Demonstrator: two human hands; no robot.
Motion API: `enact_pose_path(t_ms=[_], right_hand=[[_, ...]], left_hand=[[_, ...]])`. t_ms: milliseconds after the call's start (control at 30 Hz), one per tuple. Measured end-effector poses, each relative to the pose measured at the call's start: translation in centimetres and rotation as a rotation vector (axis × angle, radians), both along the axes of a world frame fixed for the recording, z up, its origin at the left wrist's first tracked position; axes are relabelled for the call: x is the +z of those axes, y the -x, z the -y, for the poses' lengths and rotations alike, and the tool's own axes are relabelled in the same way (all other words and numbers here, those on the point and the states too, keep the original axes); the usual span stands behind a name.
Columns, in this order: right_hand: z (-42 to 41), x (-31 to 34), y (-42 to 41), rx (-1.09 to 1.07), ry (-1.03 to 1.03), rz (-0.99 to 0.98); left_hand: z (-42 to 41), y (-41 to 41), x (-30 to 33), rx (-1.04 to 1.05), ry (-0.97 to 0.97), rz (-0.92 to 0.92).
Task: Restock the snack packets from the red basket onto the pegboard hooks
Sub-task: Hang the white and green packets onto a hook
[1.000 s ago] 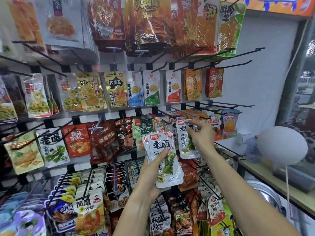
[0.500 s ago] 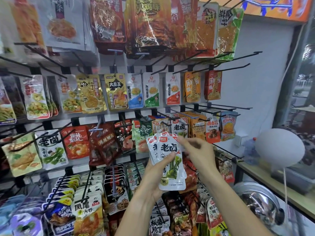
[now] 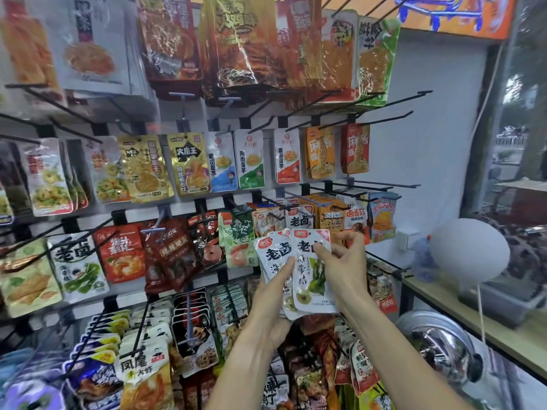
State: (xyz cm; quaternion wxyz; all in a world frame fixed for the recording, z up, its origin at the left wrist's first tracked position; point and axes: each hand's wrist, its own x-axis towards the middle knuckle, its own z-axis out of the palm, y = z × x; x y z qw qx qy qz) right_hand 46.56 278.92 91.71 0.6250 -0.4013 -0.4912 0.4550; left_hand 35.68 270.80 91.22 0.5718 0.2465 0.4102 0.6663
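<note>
My left hand (image 3: 268, 300) holds a small stack of white seaweed snack packets (image 3: 276, 255) from below, thumb across the front. My right hand (image 3: 344, 261) pinches the front packet (image 3: 310, 279) of that stack near its top. Both hands are in front of the pegboard's third row. Just above them a matching white packet (image 3: 300, 221) hangs on a black hook (image 3: 296, 199). The red basket is not in view.
The pegboard wall (image 3: 429, 161) carries rows of hanging packets and long black hooks (image 3: 384, 119) that stick out toward me. At the right stand a wooden shelf (image 3: 485, 329), a white balloon (image 3: 469, 250) and a metal bowl (image 3: 441, 344).
My right hand left one packet on the hook, came down to the stack and now pinches its front packet. My left hand kept the stack and rose a little.
</note>
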Motion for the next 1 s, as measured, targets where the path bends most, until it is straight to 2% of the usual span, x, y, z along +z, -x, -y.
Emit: enact_pose_path(t_ms=[100,167,267,400,633,1000], right_hand=[[-1.3,0.8,0.4,-0.077,-0.056,-0.036],[-2.3,1.5,0.4,-0.090,-0.100,0.014],[-3.6,2.2,0.3,-0.104,-0.122,0.138],[-4.5,2.8,0.1,-0.131,-0.144,0.212],[-4.9,3.1,0.4,-0.173,-0.216,0.360],[-6.7,3.4,2.4,-0.232,-0.108,0.419]], left_hand=[[-0.3,-0.1,0.3,0.053,0.023,0.050],[0.0,-0.3,0.8,0.085,0.037,0.089],[0.3,0.1,0.8,0.144,0.080,0.042],[0.8,0.6,0.4,0.190,0.079,0.026],[1.3,1.4,0.5,0.165,0.003,0.013],[0.6,2.5,0.1,0.092,-0.084,-0.016]])
